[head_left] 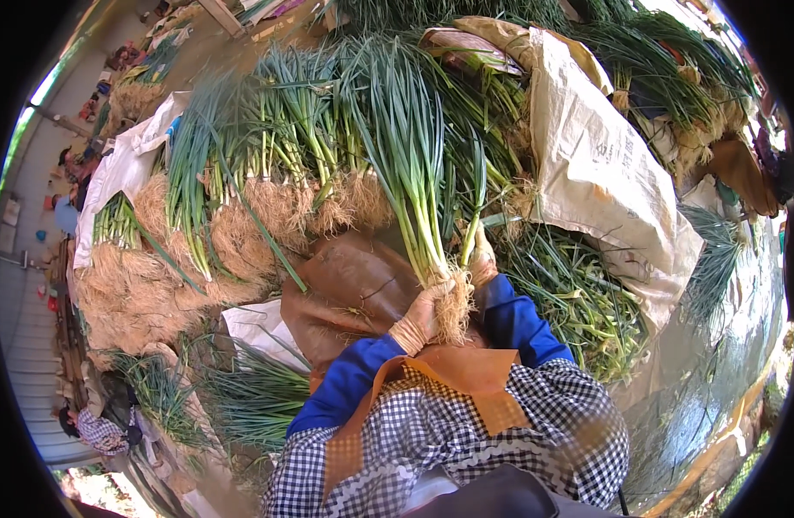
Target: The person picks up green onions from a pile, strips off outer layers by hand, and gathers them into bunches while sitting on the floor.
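In front of my chest, my left hand (419, 318) is closed around the root end of a bunch of green onions (423, 216). Its long green leaves point away from me, and pale, stringy roots (454, 311) hang over the fingers. Just right of it, my right hand (482, 261) is closed on the lower part of a single green onion stalk (475, 194), which stands beside the bunch. Some of the right fingers are hidden behind the stalk. Under my hands, a brown sheet (349, 281) covers my lap.
Several rooted onion bunches (272, 203) lie in a row to the left. Loose trimmed leaves (578, 302) form a pile at my right, beside a pale woven sack (587, 164). More onions (259, 393) lie near my left elbow. Another person (103, 430) is at the far lower left.
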A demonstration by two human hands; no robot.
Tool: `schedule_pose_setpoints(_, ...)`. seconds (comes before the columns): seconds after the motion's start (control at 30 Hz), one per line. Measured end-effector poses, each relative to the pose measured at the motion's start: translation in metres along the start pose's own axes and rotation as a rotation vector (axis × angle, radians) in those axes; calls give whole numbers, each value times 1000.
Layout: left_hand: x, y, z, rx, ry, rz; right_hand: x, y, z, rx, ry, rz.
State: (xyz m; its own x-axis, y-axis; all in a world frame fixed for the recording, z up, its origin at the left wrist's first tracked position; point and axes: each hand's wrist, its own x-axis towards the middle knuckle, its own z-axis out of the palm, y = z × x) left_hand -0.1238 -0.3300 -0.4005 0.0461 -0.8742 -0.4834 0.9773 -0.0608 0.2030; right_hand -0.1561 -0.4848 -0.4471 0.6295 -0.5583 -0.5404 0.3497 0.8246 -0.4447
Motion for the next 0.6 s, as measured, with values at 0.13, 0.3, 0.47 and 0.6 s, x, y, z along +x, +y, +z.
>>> schedule_pose_setpoints(0.13,6,-5,-14,-54,99,48,-40,8,-22,-758,-217,-255)
schedule_pose_setpoints(0.3,-1,8,5,-183,-155,-2,-67,-54,-95,-2411,-246,271)
schedule_pose_setpoints(0.47,0,5,1,-190,-215,1,-54,-81,-39,-1778,-125,-580)
schedule_pose_setpoints(0.6,-7,11,11,-153,-210,-28,-46,-30,-18,-1127,-341,-293)
